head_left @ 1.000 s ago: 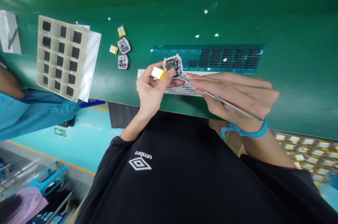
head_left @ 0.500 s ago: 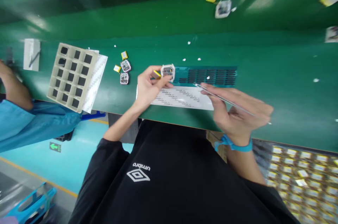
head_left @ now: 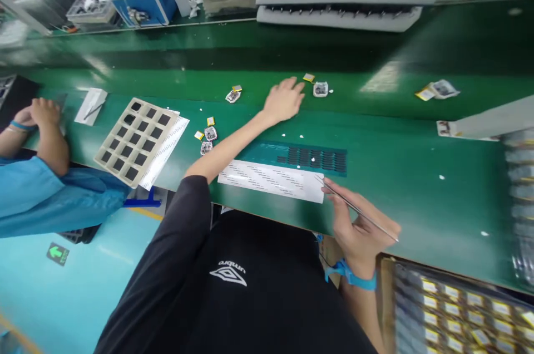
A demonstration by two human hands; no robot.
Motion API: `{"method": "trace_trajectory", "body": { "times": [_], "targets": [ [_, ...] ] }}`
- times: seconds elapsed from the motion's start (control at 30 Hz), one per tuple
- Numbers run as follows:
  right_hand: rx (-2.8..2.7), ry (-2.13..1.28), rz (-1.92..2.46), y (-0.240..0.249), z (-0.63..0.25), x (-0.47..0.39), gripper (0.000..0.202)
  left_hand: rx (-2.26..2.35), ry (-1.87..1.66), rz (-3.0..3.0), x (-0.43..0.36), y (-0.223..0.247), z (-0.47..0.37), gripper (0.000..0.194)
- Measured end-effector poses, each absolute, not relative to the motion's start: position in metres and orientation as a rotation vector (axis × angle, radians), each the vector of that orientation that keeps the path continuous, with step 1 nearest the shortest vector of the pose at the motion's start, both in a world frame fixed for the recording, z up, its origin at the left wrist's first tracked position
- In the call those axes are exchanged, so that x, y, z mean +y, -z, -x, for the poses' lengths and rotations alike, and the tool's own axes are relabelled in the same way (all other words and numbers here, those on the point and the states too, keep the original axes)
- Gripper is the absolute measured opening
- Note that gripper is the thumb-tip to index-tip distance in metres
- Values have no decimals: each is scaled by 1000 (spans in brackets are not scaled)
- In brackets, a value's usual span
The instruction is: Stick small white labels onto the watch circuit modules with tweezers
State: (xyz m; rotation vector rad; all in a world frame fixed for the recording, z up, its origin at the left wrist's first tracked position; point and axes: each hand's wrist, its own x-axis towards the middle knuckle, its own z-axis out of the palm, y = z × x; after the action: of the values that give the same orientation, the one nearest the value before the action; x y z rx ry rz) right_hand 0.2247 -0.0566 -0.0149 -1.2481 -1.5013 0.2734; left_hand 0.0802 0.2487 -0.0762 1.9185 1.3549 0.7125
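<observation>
Tweezers (head_left: 359, 212) in R hand (head_left: 359, 231), prob. pinched.

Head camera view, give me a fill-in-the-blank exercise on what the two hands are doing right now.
1. The right hand grips metal ____.
2. The left hand lies stretched out on the ____ conveyor belt.
3. The compartment tray lies to the ____ of the white label sheet.

Missing words: tweezers; green; left

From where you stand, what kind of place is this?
Probably an electronics assembly line: a long green belt carries small open devices, a compartment tray sits nearby, and the right hand holds tweezers.
</observation>
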Motion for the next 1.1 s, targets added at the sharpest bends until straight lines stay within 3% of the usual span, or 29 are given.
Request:
{"method": "trace_trajectory", "body": {
  "times": [0.17,0.37,0.43,0.53,0.6,0.73,0.87,1.0,1.1],
  "targets": [
    [-1463,-373,1199,23,-223,-57,24,1312,-700,-1812,275,88,-138,9],
    [-1319,-414,1302,33,-229,-63,17,1349,-721,-1834,277,75,-118,39],
    [-1271,-378,1309,30,-228,-60,27,1368,-732,-1848,270,69,-106,44],
    [-1267,-319,1342,24,-224,-46,44,1210,-866,-1776,236,55,-87,28],
    [-1268,-275,1387,18,-221,-33,41,988,-919,-1612,197,40,-73,14],
    [-1313,-178,1422,6,-213,-5,23,733,-799,-1318,110,3,-48,25],
    [-1589,-270,1338,-4,-206,8,9,796,-816,-1190,52,-20,-34,26],
    [-1626,-269,1196,-10,-202,3,3,928,-886,-1126,30,-25,-28,25],
    [-1716,-316,1197,-12,-200,0,17,923,-900,-1095,24,-26,-24,24]
  ]
}}
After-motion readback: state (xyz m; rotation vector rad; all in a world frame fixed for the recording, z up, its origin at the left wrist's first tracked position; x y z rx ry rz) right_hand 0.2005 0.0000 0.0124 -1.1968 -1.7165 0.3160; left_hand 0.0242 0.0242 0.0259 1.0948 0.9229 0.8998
